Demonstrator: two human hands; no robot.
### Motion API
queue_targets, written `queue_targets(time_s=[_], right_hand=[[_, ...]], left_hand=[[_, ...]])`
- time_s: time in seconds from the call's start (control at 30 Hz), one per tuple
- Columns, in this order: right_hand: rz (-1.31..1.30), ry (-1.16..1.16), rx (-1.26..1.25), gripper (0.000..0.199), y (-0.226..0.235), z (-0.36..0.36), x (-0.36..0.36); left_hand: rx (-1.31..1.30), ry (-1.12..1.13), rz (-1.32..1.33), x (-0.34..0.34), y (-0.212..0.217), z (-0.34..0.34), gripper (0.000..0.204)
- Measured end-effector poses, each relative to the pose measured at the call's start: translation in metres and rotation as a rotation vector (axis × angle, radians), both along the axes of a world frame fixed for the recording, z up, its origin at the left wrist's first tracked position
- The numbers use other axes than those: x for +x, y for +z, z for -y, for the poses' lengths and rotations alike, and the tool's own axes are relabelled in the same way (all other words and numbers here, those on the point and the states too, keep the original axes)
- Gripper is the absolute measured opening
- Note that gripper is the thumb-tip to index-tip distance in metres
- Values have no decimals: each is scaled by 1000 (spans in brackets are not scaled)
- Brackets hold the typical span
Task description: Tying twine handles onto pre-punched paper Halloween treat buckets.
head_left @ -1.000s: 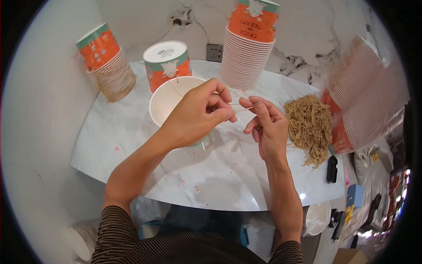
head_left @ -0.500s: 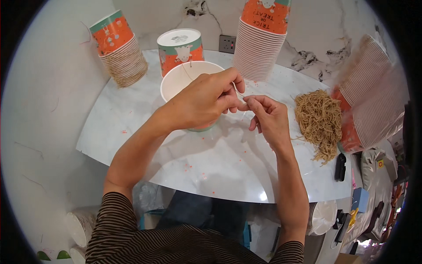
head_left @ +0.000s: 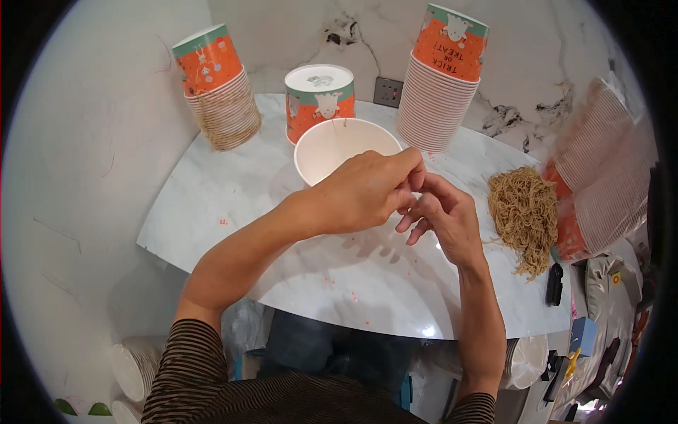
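A paper bucket (head_left: 348,145), open and white inside, sits tilted in front of me, its lower part hidden behind my hands. A bit of thin tan string (head_left: 335,126) shows at its far rim. Over its near right edge, my left hand (head_left: 374,187) is closed, fingers curled in a pinch. Against it, my right hand (head_left: 452,215) brings thumb and forefinger together, the other fingers loosely bent. Both seem to pinch the string's end, which is mostly hidden between the fingertips. To the right lies a loose heap of tan strings (head_left: 524,212).
Behind stands an upturned orange and green bucket (head_left: 321,104). Stacks of nested buckets rise at the left (head_left: 224,109) and back right (head_left: 439,99). Bagged bucket stacks (head_left: 600,184) lean at the far right, near a black object (head_left: 555,284). Small pink scraps dot the white table (head_left: 205,205).
My view has shifted, so the table and buckets sit lower and further right. My hands have drawn closer together, and the string stretched over the bucket no longer shows clearly.
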State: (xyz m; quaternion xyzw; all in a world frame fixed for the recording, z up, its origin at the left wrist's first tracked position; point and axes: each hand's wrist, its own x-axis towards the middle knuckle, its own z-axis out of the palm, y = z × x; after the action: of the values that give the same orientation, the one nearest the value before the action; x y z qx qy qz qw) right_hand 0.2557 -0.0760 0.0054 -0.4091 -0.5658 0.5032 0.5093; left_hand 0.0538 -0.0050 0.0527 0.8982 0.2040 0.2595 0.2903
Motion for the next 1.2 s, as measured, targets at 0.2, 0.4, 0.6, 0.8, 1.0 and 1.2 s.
queue_targets(time_s=[0.2, 0.4, 0.6, 0.8, 1.0, 1.2], right_hand=[[-10, 7, 2, 40, 0, 1, 2], [9, -67, 14, 22, -7, -2, 1], [63, -119, 134, 12, -10, 0, -5], [162, -295, 221, 10, -9, 0, -3], [-1, -574, 283, 14, -8, -7, 6], [55, -661, 353, 11, -14, -7, 6]], left_hand=[[-78, -55, 51, 0, 2, -6, 17], [23, -15, 42, -1, 0, -8, 18], [-21, -24, 37, -8, 2, -10, 18], [-82, 59, 65, -36, 6, -16, 27], [166, 69, -77, -62, -8, -15, 40], [246, 229, -58, -68, -31, -17, 24]])
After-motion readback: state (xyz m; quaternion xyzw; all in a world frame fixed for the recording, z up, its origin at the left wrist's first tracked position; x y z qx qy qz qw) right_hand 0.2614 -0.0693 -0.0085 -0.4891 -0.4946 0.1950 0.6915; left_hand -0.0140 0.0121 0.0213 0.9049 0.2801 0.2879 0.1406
